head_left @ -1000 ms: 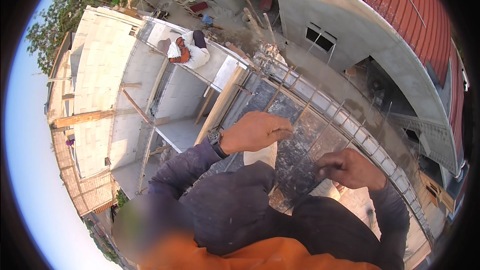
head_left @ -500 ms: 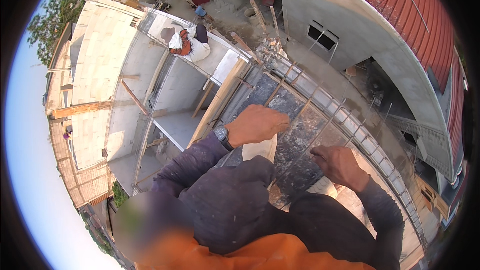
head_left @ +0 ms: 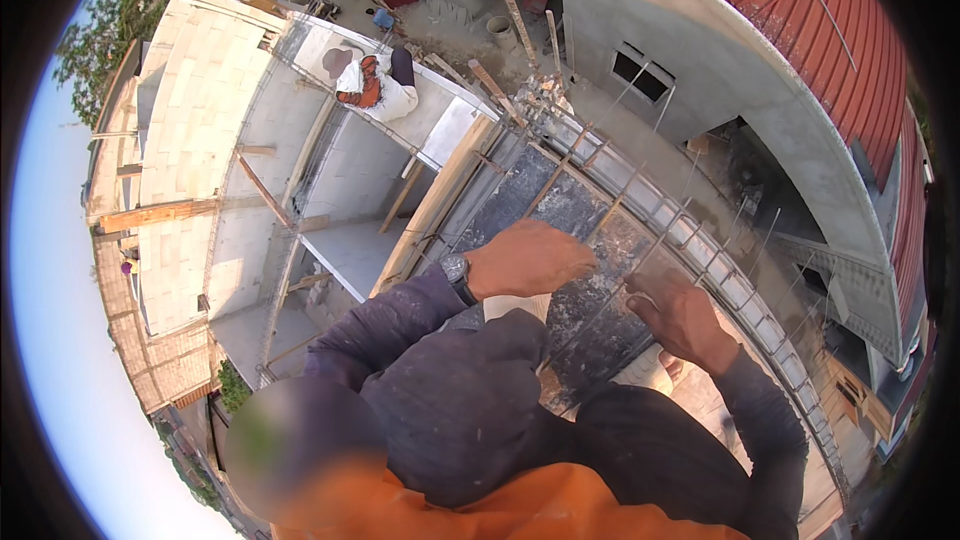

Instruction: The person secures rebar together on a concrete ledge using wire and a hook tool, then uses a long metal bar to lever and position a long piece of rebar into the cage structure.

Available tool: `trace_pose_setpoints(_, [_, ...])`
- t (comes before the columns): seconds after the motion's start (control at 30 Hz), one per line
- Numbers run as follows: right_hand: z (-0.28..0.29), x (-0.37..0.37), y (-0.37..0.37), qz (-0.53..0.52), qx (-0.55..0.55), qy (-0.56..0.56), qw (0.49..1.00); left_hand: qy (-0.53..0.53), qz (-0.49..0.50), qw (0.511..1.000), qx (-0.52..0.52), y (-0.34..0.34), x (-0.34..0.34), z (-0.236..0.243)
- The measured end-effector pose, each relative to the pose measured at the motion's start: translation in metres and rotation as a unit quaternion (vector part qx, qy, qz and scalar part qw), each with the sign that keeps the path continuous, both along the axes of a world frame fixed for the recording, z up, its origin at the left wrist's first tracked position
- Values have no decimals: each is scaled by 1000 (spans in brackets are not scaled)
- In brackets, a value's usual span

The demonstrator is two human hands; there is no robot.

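My left hand [head_left: 530, 258], with a watch [head_left: 455, 272] on the wrist, has its fingers curled beside a thin steel bar [head_left: 620, 210] over a dark, stained board [head_left: 505, 195]; whether something is in them is hidden. My right hand [head_left: 680, 315] is above the same board, to the right, near the crossing bars, its fingers bent and smeared by motion. A pale timber piece [head_left: 510, 308] lies beneath my left hand, partly covered by my knee in dark trousers.
A long steel bar cage [head_left: 720, 260] runs along the right edge above a drop to a lane. A worker [head_left: 390, 90] in white and orange sits on a ledge ahead. Pale block walls [head_left: 190, 110], an open shaft [head_left: 340, 250] and a timber beam [head_left: 440, 205] are left; a red-roofed building [head_left: 830, 60] is right.
My left hand has shifted slightly right along the bars. My right hand has lifted a little, its fingers rising and now blurred. The view has shifted slightly.
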State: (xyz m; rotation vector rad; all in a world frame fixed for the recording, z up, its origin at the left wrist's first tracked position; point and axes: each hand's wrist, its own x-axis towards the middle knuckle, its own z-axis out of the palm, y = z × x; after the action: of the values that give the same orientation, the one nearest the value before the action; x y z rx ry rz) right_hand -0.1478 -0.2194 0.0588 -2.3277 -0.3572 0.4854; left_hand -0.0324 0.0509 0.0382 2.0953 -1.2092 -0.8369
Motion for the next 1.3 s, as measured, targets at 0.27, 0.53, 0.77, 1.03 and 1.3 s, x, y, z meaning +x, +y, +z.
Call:
trace_pose_setpoints(0.27, [43, 37, -7, -57, 369, 452, 810, 395, 89, 912, -65, -18, -33, -17])
trace_pose_setpoints(0.53, [-3, 5, 13, -29, 17, -119, 992, 104, 6, 994, -14, -9, -26, 3])
trace_pose_setpoints(0.77, [-3, -4, 1, -80, 264, 119, 954, 55, 46, 996, -58, -4, 8, 7])
trace_pose_setpoints(1.03, [11, 12, 14, -125, 205, -15, 971, 105, 12, 993, -50, -26, -30, 9])
trace_pose_setpoints(1.3, [1, -6, 24, 29, 38, -31, 998, -85, -89, 992, -13, -5, -4, 24])
